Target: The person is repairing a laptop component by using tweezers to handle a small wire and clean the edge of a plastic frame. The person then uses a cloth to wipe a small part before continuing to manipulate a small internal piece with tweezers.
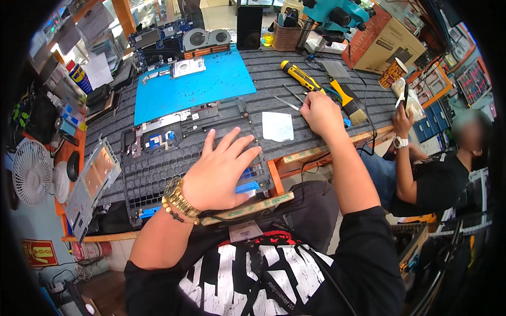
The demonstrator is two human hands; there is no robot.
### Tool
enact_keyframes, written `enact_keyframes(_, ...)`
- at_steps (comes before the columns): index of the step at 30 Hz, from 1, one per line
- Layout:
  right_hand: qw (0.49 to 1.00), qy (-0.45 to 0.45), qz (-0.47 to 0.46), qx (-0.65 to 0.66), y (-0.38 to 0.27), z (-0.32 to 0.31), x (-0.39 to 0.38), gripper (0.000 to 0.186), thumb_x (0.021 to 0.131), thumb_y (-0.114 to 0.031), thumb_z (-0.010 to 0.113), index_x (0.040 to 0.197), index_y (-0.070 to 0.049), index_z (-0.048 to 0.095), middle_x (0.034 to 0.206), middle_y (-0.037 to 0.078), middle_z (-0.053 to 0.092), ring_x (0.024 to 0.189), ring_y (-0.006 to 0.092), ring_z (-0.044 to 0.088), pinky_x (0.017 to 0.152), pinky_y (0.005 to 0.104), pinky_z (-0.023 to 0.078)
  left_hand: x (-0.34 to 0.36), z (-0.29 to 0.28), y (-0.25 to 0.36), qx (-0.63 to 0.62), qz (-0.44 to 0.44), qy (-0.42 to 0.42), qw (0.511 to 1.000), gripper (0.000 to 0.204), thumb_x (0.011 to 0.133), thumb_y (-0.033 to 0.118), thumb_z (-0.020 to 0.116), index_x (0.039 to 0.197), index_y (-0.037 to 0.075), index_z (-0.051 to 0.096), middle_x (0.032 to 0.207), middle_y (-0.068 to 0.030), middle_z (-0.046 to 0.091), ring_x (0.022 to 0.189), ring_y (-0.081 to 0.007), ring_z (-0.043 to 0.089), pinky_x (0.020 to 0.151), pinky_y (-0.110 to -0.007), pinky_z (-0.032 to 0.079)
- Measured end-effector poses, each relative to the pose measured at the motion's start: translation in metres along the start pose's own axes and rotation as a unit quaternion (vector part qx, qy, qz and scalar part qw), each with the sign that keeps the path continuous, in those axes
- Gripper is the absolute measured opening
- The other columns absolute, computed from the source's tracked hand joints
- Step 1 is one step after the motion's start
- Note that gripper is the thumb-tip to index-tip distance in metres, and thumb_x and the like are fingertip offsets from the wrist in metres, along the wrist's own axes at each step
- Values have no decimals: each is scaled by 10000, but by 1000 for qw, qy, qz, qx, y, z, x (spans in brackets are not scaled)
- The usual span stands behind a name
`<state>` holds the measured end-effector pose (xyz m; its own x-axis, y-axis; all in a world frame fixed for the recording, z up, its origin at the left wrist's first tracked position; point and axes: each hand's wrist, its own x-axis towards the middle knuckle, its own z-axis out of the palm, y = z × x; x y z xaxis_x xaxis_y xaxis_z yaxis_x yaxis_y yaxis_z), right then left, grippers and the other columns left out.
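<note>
My left hand (219,171) lies with fingers spread on a disassembled black laptop housing (184,122), whose key openings show at its lower left. My right hand (321,113) is closed at the tools on the right; what its fingers hold is hidden. Beside it are metal tweezers (284,102), a yellow-black tool (298,73) and a yellow-handled brush (345,97). A small white sheet (278,126) lies between my hands. Behind the housing, a blue mat (195,84) bears a silver drive (188,67).
A loose metal panel (92,187) leans at left near a fan (31,171). At the back stand a circuit board with fans (153,45), a microscope (337,16) and a cardboard box (390,42). A co-worker (432,179) sits at right, hand (403,121) raised.
</note>
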<state>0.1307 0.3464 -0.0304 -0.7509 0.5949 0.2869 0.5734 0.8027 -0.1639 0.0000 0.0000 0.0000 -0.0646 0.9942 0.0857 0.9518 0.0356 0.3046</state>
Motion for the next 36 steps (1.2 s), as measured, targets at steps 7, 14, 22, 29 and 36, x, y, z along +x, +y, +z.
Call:
enact_keyframes(7,968,52,8,247,32,-14,-9,144,1038,-161,709,981,-29,701,884,105,712,700,212,681,676,372,577,-1,4,-4,-14,-1,20,1000,1022,752,365,969,1639,101,532,1724,-181,479,1691,-445,327,1341,-772,214)
enact_keyframes(14,575,-55,64,814,31,5,-46,45,1135,-87,621,1155,-47,626,983,97,692,602,83,505,494,249,374,-2,8,-6,-15,-2,14,1000,1100,733,399,1006,1654,68,504,1743,-172,462,1695,-437,323,1352,-756,207)
enact_keyframes(22,602,-46,37,796,20,12,-43,309,1090,-29,721,1386,-15,635,1048,95,747,678,111,621,535,249,468,-1,6,-7,-9,-10,20,1000,1167,710,447,1024,1669,56,486,1745,-166,460,1695,-431,323,1349,-751,215)
enact_keyframes(29,601,-8,87,795,15,15,-42,188,1131,-134,715,1281,-23,694,1079,143,782,717,148,686,547,280,536,0,3,-4,-10,-9,23,1000,1168,721,507,1014,1662,50,494,1747,-171,460,1691,-434,330,1350,-751,214)
enact_keyframes(36,737,-56,20,674,-30,-12,44,214,1112,-173,752,1230,2,721,1069,120,774,821,176,741,663,322,625,1,4,-7,-21,-14,26,999,1176,719,535,1014,1654,38,503,1739,-182,463,1687,-433,335,1347,-750,221)
